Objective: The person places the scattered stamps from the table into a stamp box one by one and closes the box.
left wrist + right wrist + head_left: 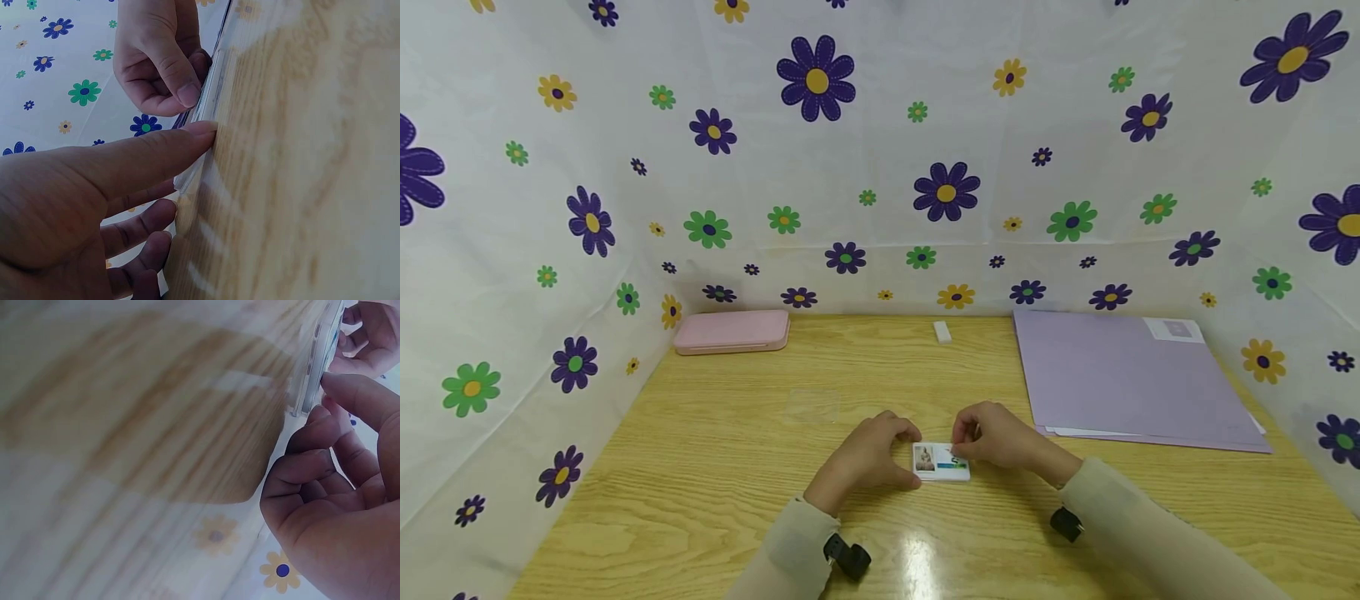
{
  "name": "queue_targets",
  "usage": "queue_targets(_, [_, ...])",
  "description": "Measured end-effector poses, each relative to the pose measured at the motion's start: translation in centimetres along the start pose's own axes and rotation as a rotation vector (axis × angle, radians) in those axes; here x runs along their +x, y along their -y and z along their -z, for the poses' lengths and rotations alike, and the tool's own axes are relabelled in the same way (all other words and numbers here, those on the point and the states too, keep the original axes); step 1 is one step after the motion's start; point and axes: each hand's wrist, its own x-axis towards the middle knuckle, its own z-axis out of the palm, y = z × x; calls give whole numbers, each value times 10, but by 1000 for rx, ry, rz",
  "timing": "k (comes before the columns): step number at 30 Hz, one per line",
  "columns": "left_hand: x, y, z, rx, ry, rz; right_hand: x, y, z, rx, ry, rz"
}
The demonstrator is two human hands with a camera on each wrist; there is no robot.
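Note:
A small white card (942, 475) with a printed picture and green-blue print lies flat on the table. In the right wrist view, clear plastic layers of a thin case (308, 378) show at its edge. My left hand (867, 460) holds the left end of the case, thumb at the near corner and index finger at the far one. My right hand (1003, 437) has its thumb on the card's right part, fingers curled, and pinches there; what exactly lies between thumb and finger is partly hidden. A clear plastic cover (814, 406) lies flat beyond the left hand.
On the wooden table (700, 492) a pink pencil case (732, 332) lies at the back left. A small white block (942, 332) sits near the back edge. Purple folders (1127, 379) with papers lie at the right. A flowered cloth (880, 150) encloses the back and sides.

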Motion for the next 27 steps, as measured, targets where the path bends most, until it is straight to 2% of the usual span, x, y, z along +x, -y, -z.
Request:
queue_targets(13, [0, 1, -2, -8, 6, 5, 0, 1, 0, -32, -13, -9])
queue_targets(27, [-1, 1, -1, 17, 15, -8, -5, 4, 9, 34, -31, -30])
